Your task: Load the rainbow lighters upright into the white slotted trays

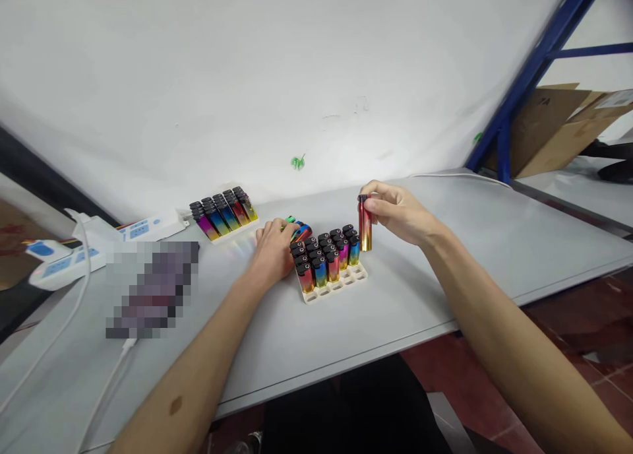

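My right hand (395, 210) pinches an upright lighter (366, 226), red fading to gold, just right of a white tray (339, 294). Rows of shiny lighters (333, 266) with black tops stand in that tray; the row of slots nearest me is bare. On the tray's far left side, my left hand (275, 244) curls its fingers round several loose lighters (302, 231), whose green, blue and red parts stick out at the right. Its fingertips are mostly hidden.
A second rack (225, 236) full of lighters stands at the back left by the wall. Left of it lie power strips (133, 233), a blurred-out dark device (158, 289) and white cables (106, 394). Cardboard boxes (558, 130) sit behind a blue frame (504, 137) at the right.
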`<state>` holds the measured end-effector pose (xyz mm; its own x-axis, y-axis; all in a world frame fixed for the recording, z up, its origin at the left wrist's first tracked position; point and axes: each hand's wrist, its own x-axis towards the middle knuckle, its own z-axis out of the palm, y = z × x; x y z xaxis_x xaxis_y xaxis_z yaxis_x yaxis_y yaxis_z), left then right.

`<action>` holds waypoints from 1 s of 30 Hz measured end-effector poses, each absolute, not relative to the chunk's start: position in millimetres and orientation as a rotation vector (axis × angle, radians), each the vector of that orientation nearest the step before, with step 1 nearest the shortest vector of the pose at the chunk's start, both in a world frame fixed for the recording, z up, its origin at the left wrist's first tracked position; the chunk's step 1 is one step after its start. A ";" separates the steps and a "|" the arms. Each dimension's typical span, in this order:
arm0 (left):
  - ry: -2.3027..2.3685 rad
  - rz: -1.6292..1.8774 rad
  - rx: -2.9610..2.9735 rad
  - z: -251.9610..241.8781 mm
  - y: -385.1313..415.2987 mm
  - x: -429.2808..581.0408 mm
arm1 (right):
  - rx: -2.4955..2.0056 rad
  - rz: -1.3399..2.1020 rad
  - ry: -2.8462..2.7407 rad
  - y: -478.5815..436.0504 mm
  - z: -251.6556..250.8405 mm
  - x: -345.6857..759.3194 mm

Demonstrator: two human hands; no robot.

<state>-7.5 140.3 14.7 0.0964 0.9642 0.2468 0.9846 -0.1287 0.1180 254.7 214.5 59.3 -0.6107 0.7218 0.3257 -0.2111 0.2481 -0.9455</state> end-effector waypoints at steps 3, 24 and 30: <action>-2.005 -0.381 -2.263 14.7 140.7 -7.6 | -0.440 1.393 -1.860 208.9 58.8 250.3; -1.805 -0.409 -2.296 12.5 139.9 -11.6 | -0.463 1.216 -2.343 200.5 55.0 241.2; -1.806 -0.414 -2.295 13.7 139.8 -10.8 | -0.498 1.219 -2.361 200.2 55.5 240.4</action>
<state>-10.8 139.8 13.7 0.2178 0.9173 0.3333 0.9709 -0.2386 0.0223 240.4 200.2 55.5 -0.8409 0.4980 0.2120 0.1156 0.5479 -0.8285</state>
